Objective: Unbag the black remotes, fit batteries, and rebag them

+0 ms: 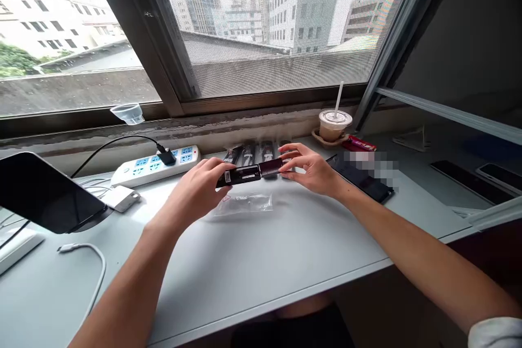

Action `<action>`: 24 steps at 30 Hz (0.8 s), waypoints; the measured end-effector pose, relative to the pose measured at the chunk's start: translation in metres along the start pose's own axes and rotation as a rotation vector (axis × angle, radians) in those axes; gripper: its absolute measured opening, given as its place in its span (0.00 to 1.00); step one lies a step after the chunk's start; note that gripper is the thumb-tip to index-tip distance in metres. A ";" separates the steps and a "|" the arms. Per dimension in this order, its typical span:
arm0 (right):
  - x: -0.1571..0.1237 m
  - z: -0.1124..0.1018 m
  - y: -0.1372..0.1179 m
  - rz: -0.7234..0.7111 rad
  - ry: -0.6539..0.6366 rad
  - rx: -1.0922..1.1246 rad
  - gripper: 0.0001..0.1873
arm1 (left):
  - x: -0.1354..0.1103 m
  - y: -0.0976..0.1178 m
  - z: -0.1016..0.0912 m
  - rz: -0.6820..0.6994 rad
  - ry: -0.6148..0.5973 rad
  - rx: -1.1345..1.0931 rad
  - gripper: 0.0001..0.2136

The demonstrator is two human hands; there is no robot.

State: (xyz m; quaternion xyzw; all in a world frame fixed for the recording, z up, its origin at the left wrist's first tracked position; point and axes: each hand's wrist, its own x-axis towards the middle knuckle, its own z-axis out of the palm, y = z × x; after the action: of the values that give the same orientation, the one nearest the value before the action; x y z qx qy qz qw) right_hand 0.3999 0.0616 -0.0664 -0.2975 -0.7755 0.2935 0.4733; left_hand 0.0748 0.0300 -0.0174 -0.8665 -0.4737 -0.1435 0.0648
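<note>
In the head view, my left hand (204, 187) pinches the left end of a slim black device (244, 176) that has a white label near that end. My right hand (308, 169) grips a dark brownish cap-like piece (271, 168) by its right end. Device and piece meet end to end, held level above the desk; whether they are joined I cannot tell. Just below them lies a clear plastic bag (248, 204), flat on the desk. Behind my hands are several black items in clear wrappers (247, 154), partly hidden by my right hand.
A white power strip (134, 167) with a black plug (166, 156) lies along the wall. At left are a phone on a stand (44, 193), a white charger (120, 198) and a white cable (100, 261). At right stand an iced drink (332, 126) and a dark flat tablet-like object (359, 176).
</note>
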 end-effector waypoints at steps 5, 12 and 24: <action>0.000 0.000 -0.005 0.030 -0.016 0.052 0.17 | -0.002 -0.006 0.002 0.012 -0.003 -0.079 0.19; 0.000 0.000 -0.006 0.007 -0.067 -0.031 0.25 | -0.002 -0.010 0.006 0.016 0.001 -0.142 0.19; -0.002 -0.002 -0.001 -0.018 -0.112 -0.097 0.31 | -0.002 -0.008 0.006 0.032 -0.007 -0.162 0.19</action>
State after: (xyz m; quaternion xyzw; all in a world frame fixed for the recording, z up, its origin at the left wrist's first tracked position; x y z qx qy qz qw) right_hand 0.4021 0.0598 -0.0665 -0.2960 -0.8167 0.2676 0.4169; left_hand 0.0681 0.0341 -0.0239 -0.8769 -0.4468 -0.1771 -0.0048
